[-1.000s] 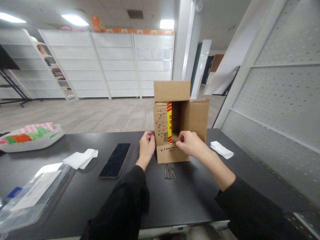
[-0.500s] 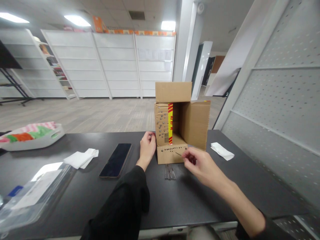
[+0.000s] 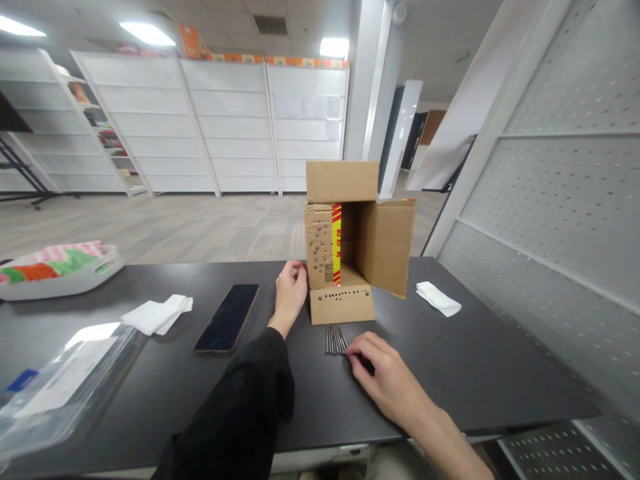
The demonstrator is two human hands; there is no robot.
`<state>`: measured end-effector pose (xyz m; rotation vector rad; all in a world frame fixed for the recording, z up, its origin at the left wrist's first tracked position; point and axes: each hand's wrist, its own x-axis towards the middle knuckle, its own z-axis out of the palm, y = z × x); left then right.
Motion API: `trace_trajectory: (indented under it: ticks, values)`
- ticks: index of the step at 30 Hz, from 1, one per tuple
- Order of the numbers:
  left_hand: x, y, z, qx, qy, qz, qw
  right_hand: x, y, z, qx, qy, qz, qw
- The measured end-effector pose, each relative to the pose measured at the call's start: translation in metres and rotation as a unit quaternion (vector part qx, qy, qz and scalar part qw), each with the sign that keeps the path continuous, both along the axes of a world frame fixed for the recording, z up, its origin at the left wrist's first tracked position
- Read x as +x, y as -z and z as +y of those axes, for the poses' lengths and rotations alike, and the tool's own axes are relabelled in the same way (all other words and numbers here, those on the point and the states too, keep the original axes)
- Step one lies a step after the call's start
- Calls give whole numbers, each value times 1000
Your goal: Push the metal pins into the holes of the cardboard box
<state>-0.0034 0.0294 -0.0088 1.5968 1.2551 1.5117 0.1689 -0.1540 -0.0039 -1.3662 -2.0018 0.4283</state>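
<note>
An open cardboard box (image 3: 389, 247) stands on its side, its opening toward me. Round grey nail heads (image 3: 317, 243) dot its left flap beside a yellow and red tape strip (image 3: 337, 233). On the lower flap (image 3: 345, 310) runs a row of small dark holes, with a larger grey dot near each end. In front lies a fan of several thin metal nails (image 3: 334, 340). My right hand (image 3: 383, 367) pinches at the nail on the fan's right end. Beside the box's left side, my left hand (image 3: 291, 293) is curled closed; what its fingertips hold is hidden.
Left of my left arm lie a phone (image 3: 227, 319), folded white tissues (image 3: 156, 316) and a clear plastic case (image 3: 65, 393). A white basket (image 3: 65, 287) with colourful cloth sits at the far left. Another tissue (image 3: 438, 299) lies right of the box, near a perforated panel (image 3: 545, 200).
My right hand has come down from the box's lower flap, where it held a nail, to the nails on the table. My left hand stays by the box.
</note>
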Motion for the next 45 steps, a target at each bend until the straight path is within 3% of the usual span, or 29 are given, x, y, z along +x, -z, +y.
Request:
trace_trajectory:
  ticks: [20,34,41,45]
  values:
    - [-14,-5,-18,-9,-46,58,997,-3,4,8,-16,36,1,999]
    - [-33,-2,-75,12,-87,72,994,-4,15,18,15,37,69,997]
    - [-45,-5,-111,44,-103,192,975,-3,24,28,28,43,119,992]
    - [-45,-6,-119,56,-93,274,956,-2,23,30,24,53,139,989]
